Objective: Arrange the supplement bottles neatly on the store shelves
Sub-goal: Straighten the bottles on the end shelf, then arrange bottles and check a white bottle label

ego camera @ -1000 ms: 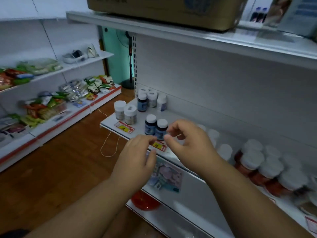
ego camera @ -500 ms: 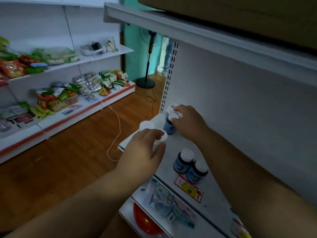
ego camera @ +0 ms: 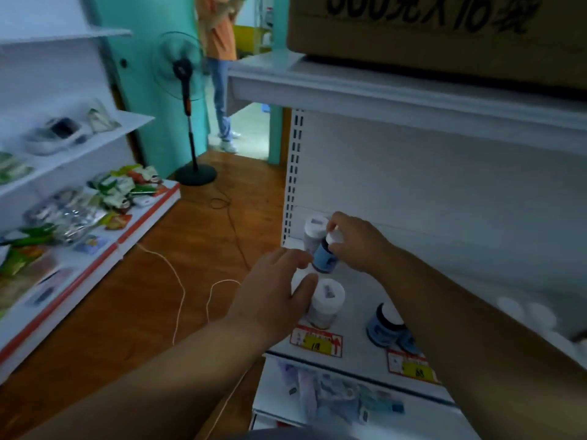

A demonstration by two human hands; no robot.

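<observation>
My right hand (ego camera: pixel 359 244) grips a blue bottle (ego camera: pixel 324 260) by its white cap and holds it tilted at the shelf's (ego camera: pixel 359 357) back left. A white bottle (ego camera: pixel 313 229) stands just behind it. My left hand (ego camera: pixel 274 296) curls fingers and thumb round a white-capped bottle that it mostly hides; its thumb touches another white bottle (ego camera: pixel 327 303) at the front edge. Two blue bottles (ego camera: pixel 385 325) stand to the right, partly behind my right forearm. Further right, white caps (ego camera: pixel 524 309) show dimly.
Price tags (ego camera: pixel 317 341) hang on the shelf's front edge. The shelf above (ego camera: pixel 381 90) carries a cardboard box (ego camera: pixel 444 27). A standing fan (ego camera: pixel 187 90) and a person in orange (ego camera: pixel 219 42) are at the aisle's end. A cable (ego camera: pixel 181 281) lies on the floor; snack shelves (ego camera: pixel 111 192) stand left.
The view has moved closer to the shelf's left end. My right hand has tipped the blue bottle towards me. My left hand has slid forward beside the front white bottle.
</observation>
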